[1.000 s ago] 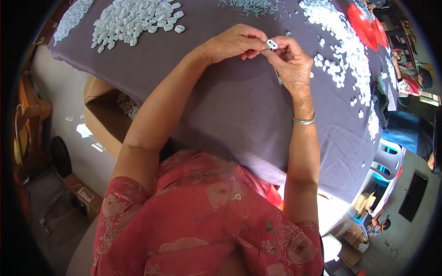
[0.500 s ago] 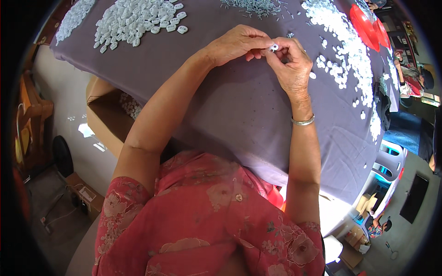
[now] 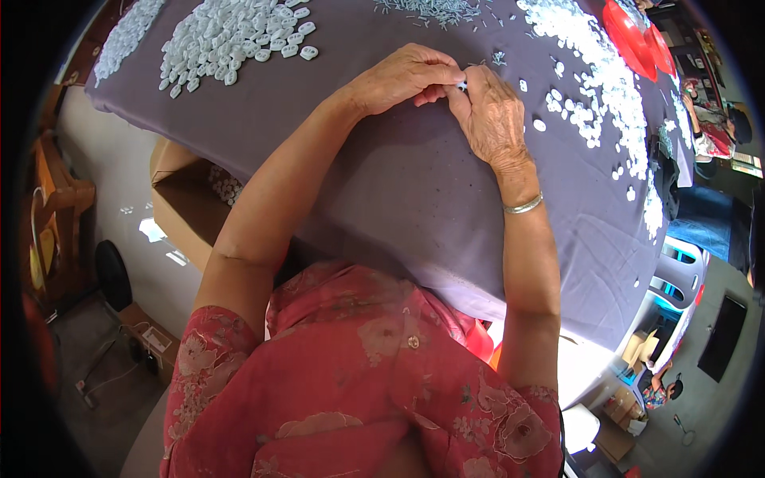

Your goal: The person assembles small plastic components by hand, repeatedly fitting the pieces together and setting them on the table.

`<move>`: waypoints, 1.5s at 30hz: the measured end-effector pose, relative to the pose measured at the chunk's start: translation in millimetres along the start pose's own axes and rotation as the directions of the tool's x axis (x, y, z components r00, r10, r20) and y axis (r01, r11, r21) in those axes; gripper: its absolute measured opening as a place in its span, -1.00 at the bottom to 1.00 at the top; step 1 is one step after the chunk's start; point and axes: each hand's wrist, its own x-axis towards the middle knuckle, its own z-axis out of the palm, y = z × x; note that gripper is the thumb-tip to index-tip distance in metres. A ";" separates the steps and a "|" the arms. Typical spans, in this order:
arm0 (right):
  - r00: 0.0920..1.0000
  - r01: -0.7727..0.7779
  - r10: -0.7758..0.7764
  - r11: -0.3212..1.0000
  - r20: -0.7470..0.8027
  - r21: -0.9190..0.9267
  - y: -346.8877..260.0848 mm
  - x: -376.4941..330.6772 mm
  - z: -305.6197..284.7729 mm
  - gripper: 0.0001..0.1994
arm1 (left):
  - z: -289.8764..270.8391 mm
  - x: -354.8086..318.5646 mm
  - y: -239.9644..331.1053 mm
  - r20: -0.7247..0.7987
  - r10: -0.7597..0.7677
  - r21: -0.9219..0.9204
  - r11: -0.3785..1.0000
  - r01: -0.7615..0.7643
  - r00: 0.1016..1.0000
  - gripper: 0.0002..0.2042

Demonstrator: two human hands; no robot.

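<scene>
At the far middle of the cloth-covered table, my two hands meet around a small white plastic piece, mostly hidden by fingers. Thumb and fingers of my left hand pinch it from the left. My right hand is closed against it from the right, back of the hand upward, with its fingertips mostly out of sight. A few small grey screws lie just beyond the right hand. Farther back spreads a heap of similar screws.
White oval plastic pieces are heaped at the far left. Many small white pieces spread along the right, near a red bowl. An open cardboard box stands below the table's left edge. Other people sit or stand at the far right.
My right hand has turned over, its back now facing up, and its fingers cover more of the white piece. Both hands have shifted slightly left.
</scene>
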 end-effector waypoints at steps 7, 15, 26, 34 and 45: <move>0.997 -0.081 0.078 0.986 0.028 0.148 -2.6 -6.8 1.1 -0.75 | -0.6 -0.9 1.1 0.068 -0.053 0.031 0.998 0.051 0.996 -0.74; 1.000 -0.015 0.013 0.975 0.009 0.221 -2.4 -10.1 4.5 -0.76 | 3.0 -6.0 0.6 0.076 -0.092 -0.098 0.990 0.099 0.993 -0.76; 0.994 0.088 -0.101 0.973 0.050 0.214 -3.9 -17.9 7.7 -0.92 | 1.3 -16.7 -1.0 0.131 -0.113 -0.159 0.978 0.133 0.985 -0.72; 0.969 0.228 -0.239 0.962 0.056 0.151 -0.7 -11.7 0.9 -0.93 | -15.4 -12.3 -36.8 0.332 -0.111 -0.369 0.899 0.237 0.937 -0.90; 0.996 -0.076 0.088 0.942 -0.021 0.326 -12.0 -8.3 -1.1 -0.71 | -6.5 -12.8 2.4 0.130 -0.024 -0.078 0.996 0.034 0.991 -0.70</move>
